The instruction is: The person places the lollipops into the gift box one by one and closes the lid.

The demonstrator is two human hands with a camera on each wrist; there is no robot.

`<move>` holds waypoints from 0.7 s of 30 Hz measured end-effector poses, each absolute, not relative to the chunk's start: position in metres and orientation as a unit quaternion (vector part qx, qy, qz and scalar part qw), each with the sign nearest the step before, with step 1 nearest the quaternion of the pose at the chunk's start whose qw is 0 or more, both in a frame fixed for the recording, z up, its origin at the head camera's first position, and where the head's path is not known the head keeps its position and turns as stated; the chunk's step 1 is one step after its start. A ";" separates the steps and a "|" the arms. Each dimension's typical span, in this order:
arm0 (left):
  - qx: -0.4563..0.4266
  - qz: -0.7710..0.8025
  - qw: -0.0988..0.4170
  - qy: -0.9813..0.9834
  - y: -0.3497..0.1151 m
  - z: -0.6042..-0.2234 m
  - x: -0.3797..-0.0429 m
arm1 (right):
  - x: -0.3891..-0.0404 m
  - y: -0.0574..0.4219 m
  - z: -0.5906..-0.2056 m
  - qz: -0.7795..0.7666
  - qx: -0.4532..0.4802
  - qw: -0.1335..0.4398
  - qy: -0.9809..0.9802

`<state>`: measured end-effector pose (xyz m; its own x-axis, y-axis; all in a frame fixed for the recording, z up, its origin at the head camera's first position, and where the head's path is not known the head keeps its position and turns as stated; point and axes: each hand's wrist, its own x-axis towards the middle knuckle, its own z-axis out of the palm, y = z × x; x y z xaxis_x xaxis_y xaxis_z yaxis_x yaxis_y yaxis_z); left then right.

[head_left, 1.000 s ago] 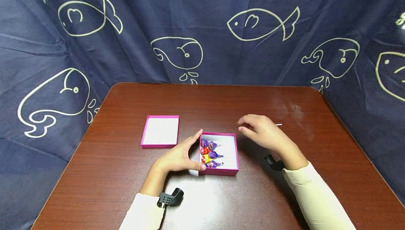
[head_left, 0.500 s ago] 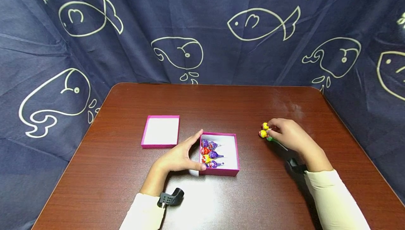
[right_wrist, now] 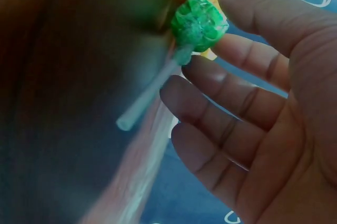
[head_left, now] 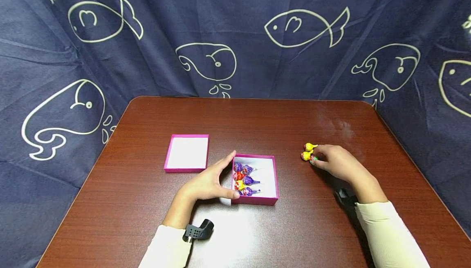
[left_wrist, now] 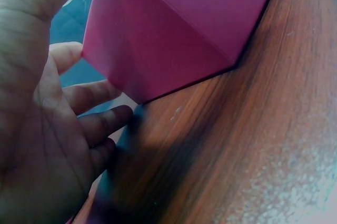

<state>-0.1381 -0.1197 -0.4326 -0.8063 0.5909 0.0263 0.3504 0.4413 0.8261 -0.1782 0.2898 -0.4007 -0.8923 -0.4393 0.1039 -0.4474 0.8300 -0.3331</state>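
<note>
Right wrist: thumb and index finger of right hand [head_left: 341, 163] stand apart at the head of a green lollipop [right_wrist: 197, 23]; cannot tell whether they grip it. Head view: it sits just beside two yellow lollipops [head_left: 306, 155] on the surface [head_left: 290, 231]. Left hand [head_left: 206, 183] spread wide along the left side of the pink box [head_left: 257, 200], which contains purple, red and yellow candies [head_left: 250, 180].

Risks (judged): crowding, so a sideways pinch could roll the yellow pair; uneven left-hand pressure might shift the box.

Nearby: lid [head_left: 187, 153], inside up, beyond left hand. Box's right wall stands between right hand and interior.
</note>
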 end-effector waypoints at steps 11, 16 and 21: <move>0.282 0.446 0.132 0.839 -0.120 -0.434 -0.138 | -0.177 0.291 -0.405 0.170 0.253 0.026 -0.952; 0.280 0.447 0.136 0.839 -0.120 -0.433 -0.138 | -0.177 0.291 -0.405 0.168 0.253 0.023 -0.953; 0.278 0.445 0.139 0.840 -0.120 -0.433 -0.138 | -0.175 0.290 -0.401 0.173 0.250 0.022 -0.952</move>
<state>-0.1377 -0.1200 -0.4331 -0.8071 0.5902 0.0147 0.3433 0.4490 0.8250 -0.1754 0.2905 -0.4010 -0.8744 -0.4678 0.1287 -0.4832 0.8154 -0.3189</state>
